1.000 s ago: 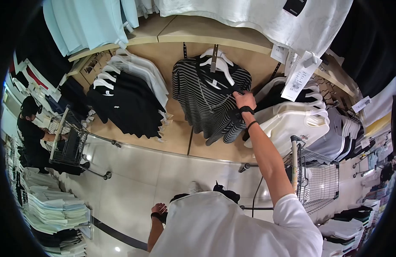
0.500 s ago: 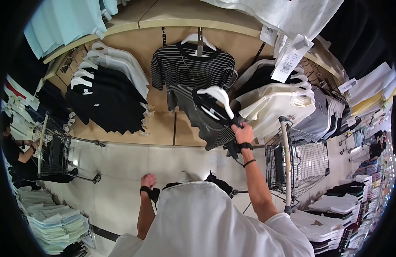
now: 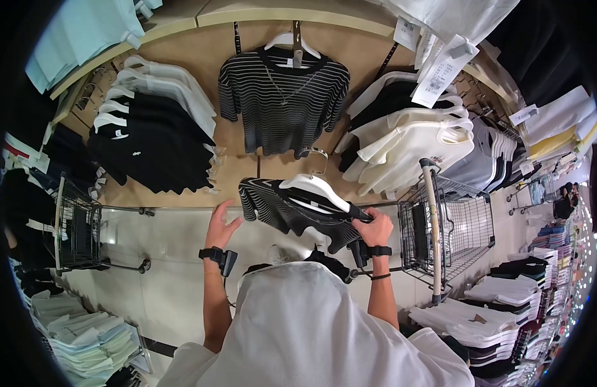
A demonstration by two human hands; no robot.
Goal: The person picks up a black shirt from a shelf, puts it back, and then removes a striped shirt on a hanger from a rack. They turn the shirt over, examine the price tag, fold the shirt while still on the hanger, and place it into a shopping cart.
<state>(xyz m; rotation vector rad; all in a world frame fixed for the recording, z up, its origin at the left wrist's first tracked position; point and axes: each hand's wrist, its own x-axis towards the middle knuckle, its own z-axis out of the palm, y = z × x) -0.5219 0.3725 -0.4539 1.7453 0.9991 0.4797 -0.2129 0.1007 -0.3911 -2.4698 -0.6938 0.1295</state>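
Observation:
A black striped T-shirt on a white hanger is in front of me, off the rack. My right hand grips it at the shoulder, near the hanger's right end. My left hand is raised at the shirt's left side, fingers spread, a small gap from the sleeve and holding nothing. Behind it, a second striped T-shirt hangs against the wall panel, with a necklace-like chain down its front.
Black T-shirts hang at left, cream T-shirts at right. A shopping cart stands close on my right; another cart is at left. Folded shirts are stacked lower right. Price tags dangle at upper right.
The held striped shirt has come down and toward me, away from the hanging one. My left hand has risen from low down to the shirt's left side and its fingers have opened.

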